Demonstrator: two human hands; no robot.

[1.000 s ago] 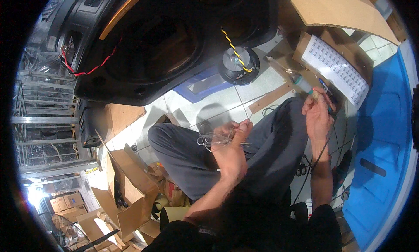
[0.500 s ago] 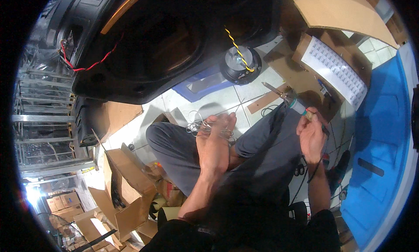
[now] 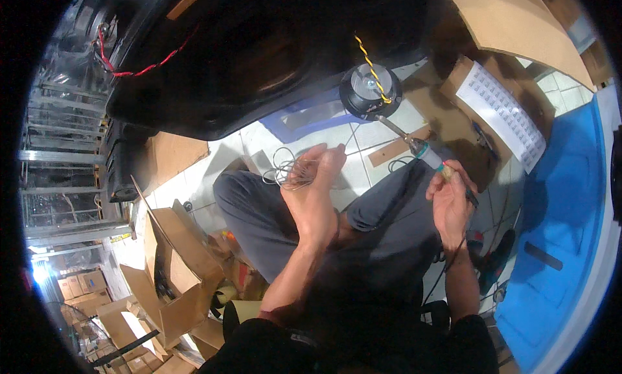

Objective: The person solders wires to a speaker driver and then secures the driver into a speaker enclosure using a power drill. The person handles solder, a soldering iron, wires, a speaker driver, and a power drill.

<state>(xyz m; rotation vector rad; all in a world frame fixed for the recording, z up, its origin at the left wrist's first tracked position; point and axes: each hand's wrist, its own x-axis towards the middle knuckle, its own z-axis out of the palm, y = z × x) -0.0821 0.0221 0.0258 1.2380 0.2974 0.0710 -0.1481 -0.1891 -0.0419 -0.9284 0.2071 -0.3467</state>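
My left hand (image 3: 316, 196) is closed around a loose coil of thin silvery solder wire (image 3: 280, 172), above my crossed legs. My right hand (image 3: 452, 205) grips a soldering iron (image 3: 427, 155) by its handle. The iron's metal tip points up and left, close to the lower edge of a round black speaker driver (image 3: 350, 102); I cannot tell whether they touch. A twisted yellow-and-black wire (image 3: 370, 63) runs upward from the driver into a big black speaker cabinet (image 3: 214, 108).
Red twisted wire (image 3: 139, 73) hangs at the cabinet's left. A blue panel (image 3: 551, 205) stands on the right, near a cardboard box with a printed sheet (image 3: 499, 115). Open cardboard boxes (image 3: 175, 303) lie lower left. A brown strip (image 3: 398, 147) rests on the tiles.
The soldering iron in my right hand has moved left and up, its tip nearer the driver. My left hand has turned and risen slightly with the wire. The whole view has shifted a little.
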